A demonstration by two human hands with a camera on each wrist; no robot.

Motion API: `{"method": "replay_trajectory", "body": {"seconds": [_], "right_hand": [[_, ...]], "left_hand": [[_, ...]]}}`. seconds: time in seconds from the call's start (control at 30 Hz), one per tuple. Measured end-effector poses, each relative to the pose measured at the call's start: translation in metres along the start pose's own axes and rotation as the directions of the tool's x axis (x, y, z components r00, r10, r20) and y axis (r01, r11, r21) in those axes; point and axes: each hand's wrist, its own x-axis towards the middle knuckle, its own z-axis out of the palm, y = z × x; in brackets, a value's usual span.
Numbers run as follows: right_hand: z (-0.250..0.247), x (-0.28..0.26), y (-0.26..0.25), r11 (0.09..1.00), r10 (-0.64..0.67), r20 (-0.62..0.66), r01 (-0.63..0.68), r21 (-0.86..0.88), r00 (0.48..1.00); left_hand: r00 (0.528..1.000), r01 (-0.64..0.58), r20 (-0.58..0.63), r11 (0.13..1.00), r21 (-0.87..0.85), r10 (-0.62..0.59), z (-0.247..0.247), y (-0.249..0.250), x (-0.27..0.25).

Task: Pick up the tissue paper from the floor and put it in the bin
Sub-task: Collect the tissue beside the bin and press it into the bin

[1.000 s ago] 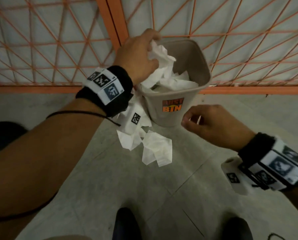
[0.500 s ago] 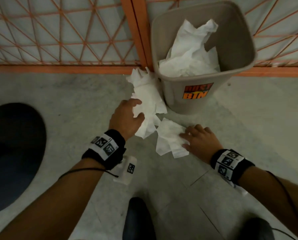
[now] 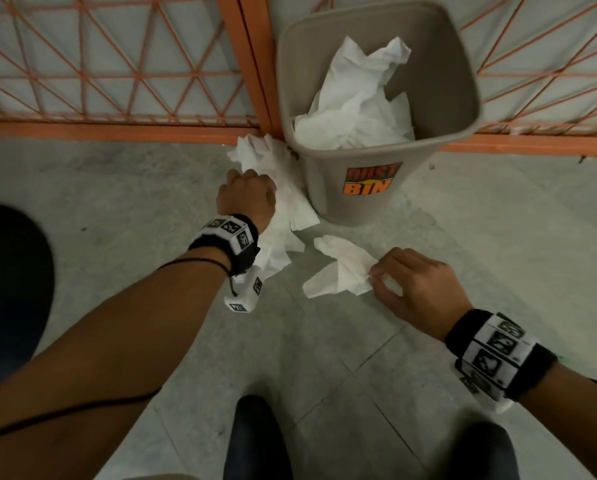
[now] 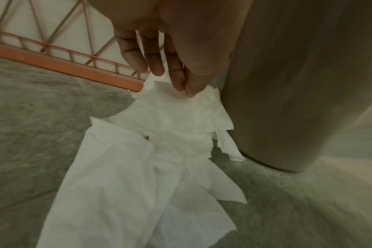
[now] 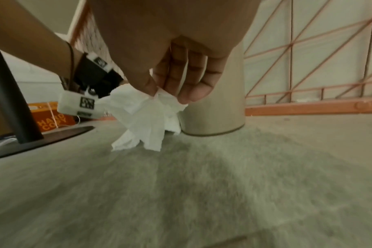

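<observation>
The left hand (image 3: 247, 197) pinches a long white crumpled tissue sheet (image 4: 138, 167) trailing on the grey floor (image 3: 325, 358) at the beige plastic dust bin's (image 3: 456, 81) 8 o'clock. The right hand (image 3: 418, 289) pinches a smaller white tissue piece (image 3: 342, 268) at the bin's 6 o'clock.

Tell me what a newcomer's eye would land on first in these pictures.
First, the beige bin with its orange DUST BIN label, standing against the orange lattice fence and already heaped with white tissue. Next, the two hands low over the grey floor: the left hand grips a long tissue bunch beside the bin, while the right hand pinches a smaller tissue piece in front of it.
</observation>
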Motion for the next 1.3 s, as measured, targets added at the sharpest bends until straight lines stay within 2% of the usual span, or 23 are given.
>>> {"method": "replay_trajectory", "body": {"seconds": [0.13, 0.3, 0.43, 0.57, 0.63, 0.7, 0.77, 0.87, 1.0, 1.17, 1.3], "right_hand": [[-0.038, 0.002, -0.015, 0.996, -0.066, -0.188, 0.076, 0.047, 0.980], [-0.086, 0.014, -0.031, 0.981, -0.050, -0.365, 0.115, 0.159, 0.930], [-0.133, 0.039, -0.041, 0.980, -0.027, -0.475, 0.118, 0.162, 0.880], [-0.172, 0.082, -0.044, 0.993, 0.016, -0.531, 0.048, 0.108, 0.847], [-0.185, 0.108, -0.039, 0.997, 0.004, -0.533, 0.035, 0.062, 0.846], [-0.190, 0.133, -0.032, 0.999, -0.035, -0.488, 0.019, -0.037, 0.872], [-0.190, 0.151, -0.023, 0.990, -0.049, -0.393, -0.007, -0.140, 0.918], [-0.186, 0.157, -0.016, 0.978, 0.043, -0.197, -0.081, -0.190, 0.979], [-0.176, 0.140, -0.018, 0.990, 0.023, -0.153, -0.045, -0.137, 0.988], [-0.179, 0.122, -0.027, 0.998, -0.003, -0.224, -0.010, -0.058, 0.975], [-0.182, 0.110, -0.030, 1.000, 0.009, -0.250, -0.010, -0.004, 0.968]], "left_hand": [[0.986, 0.064, -0.136, 0.973, -0.223, -0.096, -0.007, -0.010, -0.023], [0.972, -0.016, -0.224, 0.924, -0.382, -0.076, -0.019, -0.023, -0.053], [0.970, 0.042, -0.184, 0.857, -0.514, -0.158, -0.033, -0.028, -0.065], [0.982, 0.063, -0.114, 0.837, -0.544, -0.149, -0.037, -0.022, -0.075], [0.987, 0.097, -0.057, 0.842, -0.531, -0.150, -0.034, -0.019, -0.073], [0.987, 0.155, 0.033, 0.855, -0.495, -0.159, -0.027, -0.019, -0.067], [0.968, 0.246, 0.156, 0.867, -0.433, -0.197, -0.018, -0.021, -0.060], [0.925, 0.358, 0.268, 0.856, -0.372, -0.270, -0.004, -0.020, -0.054], [0.921, 0.371, 0.268, 0.847, -0.381, -0.283, 0.004, -0.013, -0.046], [0.887, 0.435, 0.308, 0.845, -0.311, -0.343, 0.009, -0.011, -0.030], [0.930, 0.328, 0.258, 0.909, -0.259, -0.262, 0.013, -0.013, -0.030]]}}
